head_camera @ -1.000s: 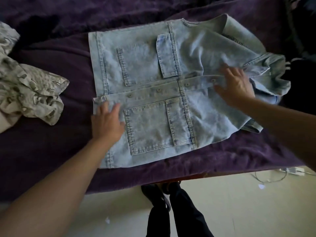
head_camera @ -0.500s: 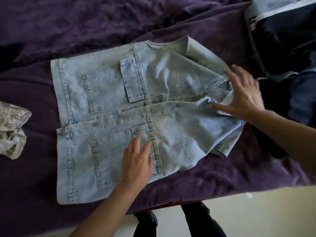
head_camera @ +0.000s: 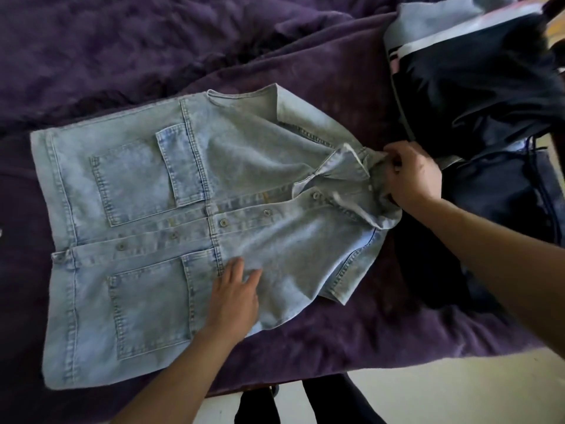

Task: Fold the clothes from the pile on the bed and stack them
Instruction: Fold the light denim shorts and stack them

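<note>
Denim shirt (head_camera: 146,185) lies flat, front up, in the middle of the purple blanket (head_camera: 153,56). Left hand (head_camera: 234,298) rests on its near panel, fingers straight and slightly spread. Right hand (head_camera: 409,175) has its fingers curled, bunching the collar (head_camera: 342,166) at the right end, just beside the pile of dark clothes (head_camera: 477,87).

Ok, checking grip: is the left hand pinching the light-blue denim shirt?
No, the left hand lies flat on the light-blue denim shirt.

Dim, soft daylight lay flat on the denim shirt (head_camera: 137,185) and brightest on the pale floor (head_camera: 458,390) at lower right, while the purple blanket (head_camera: 153,56) sank into murky shadow, fine detail looked smeared, and the edges bowed with wide-angle distortion.
</note>
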`<state>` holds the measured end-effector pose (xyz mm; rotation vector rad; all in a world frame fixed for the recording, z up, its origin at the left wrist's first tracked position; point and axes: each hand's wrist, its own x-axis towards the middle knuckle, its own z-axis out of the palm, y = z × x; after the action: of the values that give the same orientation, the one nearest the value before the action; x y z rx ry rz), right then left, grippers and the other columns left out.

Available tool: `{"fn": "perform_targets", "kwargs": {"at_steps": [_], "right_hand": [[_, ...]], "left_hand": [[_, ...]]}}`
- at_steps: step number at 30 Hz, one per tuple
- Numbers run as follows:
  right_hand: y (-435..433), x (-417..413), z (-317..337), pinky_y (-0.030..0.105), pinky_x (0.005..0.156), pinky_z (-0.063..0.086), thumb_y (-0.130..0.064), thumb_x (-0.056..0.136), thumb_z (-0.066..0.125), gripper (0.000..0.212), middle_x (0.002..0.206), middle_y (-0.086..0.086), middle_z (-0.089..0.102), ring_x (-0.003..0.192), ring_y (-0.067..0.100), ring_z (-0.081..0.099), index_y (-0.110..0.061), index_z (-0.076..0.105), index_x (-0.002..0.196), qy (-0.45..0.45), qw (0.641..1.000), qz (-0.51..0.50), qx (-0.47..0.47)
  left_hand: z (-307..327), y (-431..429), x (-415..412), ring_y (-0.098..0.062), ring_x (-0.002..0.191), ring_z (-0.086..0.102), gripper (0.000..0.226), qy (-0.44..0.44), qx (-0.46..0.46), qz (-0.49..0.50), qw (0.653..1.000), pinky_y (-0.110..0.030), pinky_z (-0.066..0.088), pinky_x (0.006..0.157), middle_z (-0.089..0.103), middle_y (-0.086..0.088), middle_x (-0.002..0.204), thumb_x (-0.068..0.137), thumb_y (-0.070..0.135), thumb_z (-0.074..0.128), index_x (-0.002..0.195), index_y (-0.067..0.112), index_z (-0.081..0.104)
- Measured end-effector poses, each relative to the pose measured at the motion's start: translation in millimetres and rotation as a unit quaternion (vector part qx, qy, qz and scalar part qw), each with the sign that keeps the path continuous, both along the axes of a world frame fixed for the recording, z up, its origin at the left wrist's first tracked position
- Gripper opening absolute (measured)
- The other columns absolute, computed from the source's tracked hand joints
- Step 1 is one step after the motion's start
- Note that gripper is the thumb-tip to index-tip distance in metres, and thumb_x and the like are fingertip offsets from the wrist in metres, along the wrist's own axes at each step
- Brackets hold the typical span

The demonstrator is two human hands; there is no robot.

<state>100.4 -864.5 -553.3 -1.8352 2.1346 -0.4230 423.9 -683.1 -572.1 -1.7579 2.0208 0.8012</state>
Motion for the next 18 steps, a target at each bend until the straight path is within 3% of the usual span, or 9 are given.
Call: {"fn": "perform_targets", "kwargs": {"at_steps": [2, 3, 5, 7, 9, 11, 13, 15, 18], "right_hand": [[28, 3, 8, 0.040, 0.066, 0.051, -0.020, 0.083, 0.060, 0.013, 0.093, 0.007, 0.061, 0.086, 0.030, 0.059, -0.015, 0.066, 0.094, 0.001, 0.988, 0.123, -0.092], [51, 9, 10, 0.037, 0.061, 0.050, -0.022, 0.082, 0.062, 0.008, 0.087, 0.003, 0.059, 0.080, 0.026, 0.058, -0.016, 0.065, 0.087, -0.021, 0.973, 0.206, -0.102], [105, 23, 8, 0.033, 0.058, 0.047, -0.035, 0.078, 0.066, 0.016, 0.083, -0.001, 0.058, 0.075, 0.022, 0.057, -0.020, 0.063, 0.082, -0.030, 0.932, 0.358, -0.052], [150, 32, -4, 0.035, 0.068, 0.047, -0.055, 0.069, 0.066, 0.038, 0.094, 0.000, 0.060, 0.086, 0.025, 0.057, -0.022, 0.063, 0.089, 0.048, 0.893, 0.447, 0.032], [170, 37, -15, 0.040, 0.079, 0.047, -0.070, 0.060, 0.063, 0.063, 0.108, 0.003, 0.060, 0.097, 0.028, 0.057, -0.022, 0.064, 0.101, 0.125, 0.903, 0.397, 0.106], [169, 44, -18, 0.044, 0.081, 0.046, -0.068, 0.059, 0.068, 0.068, 0.112, 0.005, 0.059, 0.099, 0.031, 0.056, -0.018, 0.063, 0.105, 0.145, 0.934, 0.298, 0.131], [165, 54, -19, 0.044, 0.076, 0.047, -0.050, 0.063, 0.072, 0.049, 0.104, 0.005, 0.060, 0.093, 0.032, 0.057, -0.017, 0.064, 0.099, 0.149, 0.947, 0.266, 0.106], [164, 50, -16, 0.042, 0.069, 0.047, -0.032, 0.068, 0.060, 0.026, 0.093, 0.003, 0.060, 0.086, 0.031, 0.059, -0.018, 0.064, 0.090, 0.138, 0.958, 0.242, 0.072], [183, 19, -8, 0.039, 0.063, 0.048, -0.021, 0.069, 0.060, 0.024, 0.093, 0.001, 0.060, 0.087, 0.030, 0.059, -0.021, 0.064, 0.093, 0.109, 0.982, 0.118, 0.095]], "left_hand": [[10, 12, -5, -0.035, 0.120, 0.050, 0.041, 0.035, -0.070, -0.025, 0.997, -0.046, 0.046, 0.093, 0.047, -0.014, 0.131, 0.083, 0.031, 0.067, 0.121, 0.018, 0.059], [13, 20, -9, -0.033, 0.106, 0.058, 0.039, 0.059, -0.093, -0.036, 0.993, -0.044, 0.051, 0.085, 0.055, -0.012, 0.119, 0.076, 0.035, 0.073, 0.109, 0.016, 0.064], [16, 34, -19, -0.031, 0.094, 0.061, 0.046, 0.070, -0.083, -0.049, 0.993, -0.042, 0.054, 0.079, 0.060, -0.010, 0.109, 0.064, 0.046, 0.078, 0.099, 0.017, 0.066], [14, 41, -25, -0.030, 0.095, 0.062, 0.055, 0.043, -0.061, -0.051, 0.996, -0.043, 0.054, 0.081, 0.060, -0.010, 0.108, 0.055, 0.047, 0.083, 0.098, 0.017, 0.066], [8, 41, -24, -0.030, 0.099, 0.060, 0.053, 0.036, -0.068, -0.024, 0.997, -0.042, 0.054, 0.083, 0.059, -0.009, 0.109, 0.057, 0.036, 0.085, 0.101, 0.015, 0.065], [3, 37, -23, -0.030, 0.103, 0.057, 0.046, 0.046, -0.069, 0.021, 0.996, -0.042, 0.053, 0.085, 0.057, -0.010, 0.113, 0.065, 0.027, 0.081, 0.105, 0.013, 0.063], [1, 35, -20, -0.030, 0.105, 0.055, 0.039, 0.053, -0.071, 0.034, 0.995, -0.041, 0.051, 0.087, 0.056, -0.009, 0.115, 0.073, 0.022, 0.075, 0.107, 0.011, 0.062], [2, 36, -15, -0.029, 0.107, 0.054, 0.033, 0.055, -0.073, 0.008, 0.996, -0.040, 0.049, 0.091, 0.054, -0.008, 0.116, 0.080, 0.019, 0.067, 0.110, 0.010, 0.061], [4, 41, -10, -0.030, 0.123, 0.044, 0.041, 0.042, -0.055, -0.025, 0.997, -0.041, 0.043, 0.100, 0.046, -0.009, 0.131, 0.087, 0.027, 0.059, 0.125, 0.013, 0.053]]}}
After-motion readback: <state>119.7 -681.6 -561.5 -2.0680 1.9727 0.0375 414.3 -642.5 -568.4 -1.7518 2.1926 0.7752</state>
